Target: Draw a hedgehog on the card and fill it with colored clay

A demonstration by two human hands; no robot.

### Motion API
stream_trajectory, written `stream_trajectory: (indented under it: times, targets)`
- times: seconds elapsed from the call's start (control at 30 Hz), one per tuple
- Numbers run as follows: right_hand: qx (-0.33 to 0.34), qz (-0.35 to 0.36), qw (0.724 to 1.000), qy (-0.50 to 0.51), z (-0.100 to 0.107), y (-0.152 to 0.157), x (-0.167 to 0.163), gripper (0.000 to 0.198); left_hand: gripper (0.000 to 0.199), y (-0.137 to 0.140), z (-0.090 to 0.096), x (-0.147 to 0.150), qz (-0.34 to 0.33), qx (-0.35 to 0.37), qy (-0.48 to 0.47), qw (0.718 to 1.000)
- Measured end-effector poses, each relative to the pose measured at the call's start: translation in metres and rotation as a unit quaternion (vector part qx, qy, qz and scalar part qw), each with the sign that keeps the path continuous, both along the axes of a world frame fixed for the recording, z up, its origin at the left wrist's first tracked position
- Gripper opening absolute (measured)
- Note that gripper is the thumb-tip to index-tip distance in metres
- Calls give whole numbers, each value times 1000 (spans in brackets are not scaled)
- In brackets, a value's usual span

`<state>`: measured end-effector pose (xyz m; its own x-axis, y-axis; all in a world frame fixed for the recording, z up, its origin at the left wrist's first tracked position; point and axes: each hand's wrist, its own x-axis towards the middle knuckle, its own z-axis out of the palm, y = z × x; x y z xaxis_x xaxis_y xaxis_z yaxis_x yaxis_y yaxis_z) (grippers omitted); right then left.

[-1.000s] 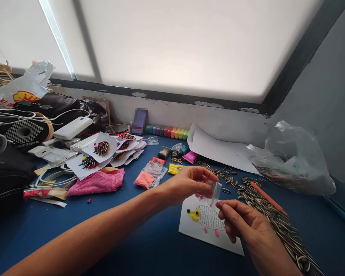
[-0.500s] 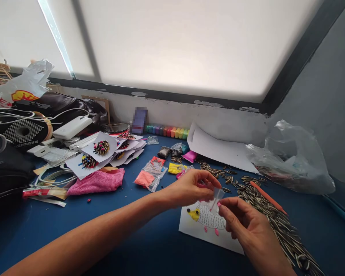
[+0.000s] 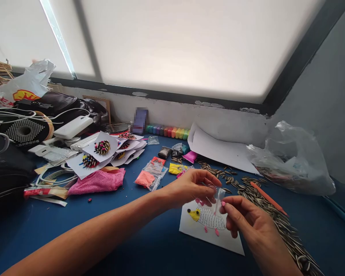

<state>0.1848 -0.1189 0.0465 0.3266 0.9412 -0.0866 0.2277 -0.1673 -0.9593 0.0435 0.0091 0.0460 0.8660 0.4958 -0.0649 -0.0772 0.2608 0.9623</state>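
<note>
Fingers closed, my left hand [image 3: 197, 188] holds a small clear plastic bag [image 3: 219, 197] above a white card. Pinched between the thumb and forefinger of my right hand [image 3: 244, 218] is a bit of pink clay [image 3: 223, 204], just right of the bag. Beneath both hands lies the card [image 3: 201, 237], bearing a drawn hedgehog [image 3: 211, 219] with a yellow clay face, black clay eye and nose, and two pink clay feet. Part of the drawing is hidden by my hands.
Striped sunflower seeds [image 3: 278, 218] spread along the right, with an orange stick [image 3: 268, 198] among them. Clay packets [image 3: 145, 178] lie beyond my left hand. Finished seed cards [image 3: 103, 147], a pink cloth [image 3: 99, 181] and a black bag [image 3: 8, 168] crowd the left. A plastic bag [image 3: 299, 165] stands far right.
My right hand, with the pink clay, has shifted slightly right, away from the left hand. The clear bag in my left hand now shows more plainly.
</note>
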Motion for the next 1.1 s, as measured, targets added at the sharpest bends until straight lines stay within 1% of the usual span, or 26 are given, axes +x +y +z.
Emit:
stream_trajectory:
  times: [0.13, 0.23, 0.37, 0.43, 0.53, 0.6, 0.7, 0.87, 0.97, 1.0, 1.07, 1.1]
  targets:
    - [27, -26, 999, 9, -5, -2, 3, 41, 21, 0, 2, 0, 26, 2, 10, 1000]
    - [32, -27, 999, 24, -7, -3, 5, 38, 17, 1, 3, 0, 38, 6, 10, 999]
    - [29, -12, 999, 17, -7, -2, 4, 35, 15, 1, 4, 0, 33, 16, 29, 999]
    - [34, -20, 999, 4, -8, -2, 4, 32, 18, 1, 4, -1, 29, 22, 36, 999]
    - [19, -27, 999, -21, -7, -2, 6, 30, 21, 1, 5, -1, 26, 28, 35, 999]
    - [2, -20, 1000, -23, -5, -3, 6, 33, 21, 1, 5, -2, 19, 31, 31, 999]
    - [-25, 12, 999, -16, -2, -3, 4, 41, 22, 0, 4, -2, 7, 50, 26, 998]
    - [-27, 30, 999, 4, -4, -1, -1, 46, 20, -1, 3, -2, -14, 91, 24, 995]
    - [-26, 38, 999, 9, -6, -1, -1, 43, 23, -3, 4, -3, -28, 136, 40, 989]
    - [-24, 36, 999, 7, -6, -1, 0, 42, 24, -4, 5, -3, -16, 164, 44, 985]
    - [-19, 24, 1000, -2, -6, -1, 2, 40, 28, -6, 6, -3, 42, 244, 34, 968]
    - [-14, 16, 1000, -6, -5, -1, 3, 39, 28, -7, 7, -3, 83, 293, 23, 952]
